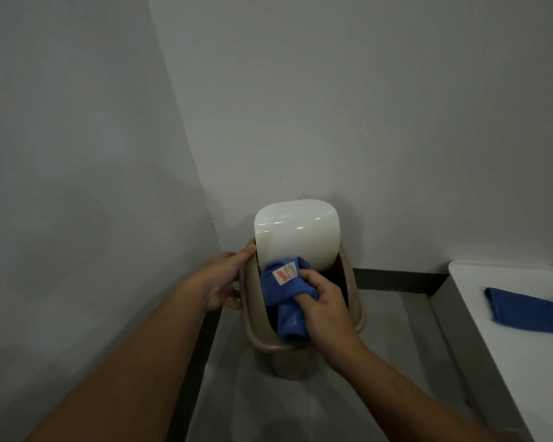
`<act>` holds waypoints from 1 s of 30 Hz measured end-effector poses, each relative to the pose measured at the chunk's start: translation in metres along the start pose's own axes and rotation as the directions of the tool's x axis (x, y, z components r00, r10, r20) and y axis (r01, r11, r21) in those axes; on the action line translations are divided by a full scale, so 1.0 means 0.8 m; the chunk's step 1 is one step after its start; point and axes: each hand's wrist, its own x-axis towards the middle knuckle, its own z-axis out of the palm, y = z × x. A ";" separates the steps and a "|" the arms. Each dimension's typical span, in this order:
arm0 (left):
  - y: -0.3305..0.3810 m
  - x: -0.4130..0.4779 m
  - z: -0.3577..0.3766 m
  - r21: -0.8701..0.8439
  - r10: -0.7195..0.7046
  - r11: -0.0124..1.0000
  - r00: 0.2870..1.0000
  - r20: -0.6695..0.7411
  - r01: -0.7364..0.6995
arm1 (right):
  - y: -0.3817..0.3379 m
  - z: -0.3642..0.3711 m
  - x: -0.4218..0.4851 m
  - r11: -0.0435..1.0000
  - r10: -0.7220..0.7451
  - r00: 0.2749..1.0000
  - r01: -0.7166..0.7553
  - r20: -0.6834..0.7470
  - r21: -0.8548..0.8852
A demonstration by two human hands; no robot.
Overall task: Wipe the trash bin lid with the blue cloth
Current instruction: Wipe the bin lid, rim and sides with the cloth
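Note:
A small tan trash bin (300, 362) stands on the floor in the corner of two grey walls. Its white lid (297, 234) is tipped up, nearly upright, over the bin's back. My left hand (224, 279) grips the bin's left rim, with fingertips touching the lid's lower left edge. My right hand (326, 304) is closed on a bunched blue cloth (284, 301) with a white and red label. The cloth presses against the lid's lower edge and hangs into the bin's opening. The bin's inside is dark and mostly hidden.
At the right stands a white surface (524, 362) with a second folded blue cloth (530, 311) on it. A dark baseboard (396, 280) runs along the wall behind the bin. Grey floor (268, 409) lies in front of the bin.

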 end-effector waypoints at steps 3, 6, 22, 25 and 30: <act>0.001 -0.004 0.004 0.018 0.026 1.000 0.999 -0.042 -0.025 | -0.019 -0.007 -0.002 0.995 -0.064 0.996 0.069 -0.069 0.066; 0.001 -0.008 0.008 0.026 0.057 0.998 0.996 -0.072 -0.055 | -0.047 -0.023 0.011 0.978 -0.161 0.974 0.179 -0.158 0.110; 0.003 -0.007 0.039 0.487 0.528 0.766 0.843 -0.104 -0.419 | 0.012 -0.022 0.008 0.785 -0.089 0.988 0.147 0.125 -0.602; 0.003 -0.008 0.041 0.504 0.529 0.761 0.840 -0.118 -0.409 | -0.026 -0.050 0.010 0.964 -0.181 0.964 0.135 -0.194 -0.229; -0.001 -0.011 0.045 0.385 0.515 0.816 0.844 -0.149 -0.430 | -0.047 -0.132 0.068 0.980 -0.201 0.841 0.174 -0.502 -0.100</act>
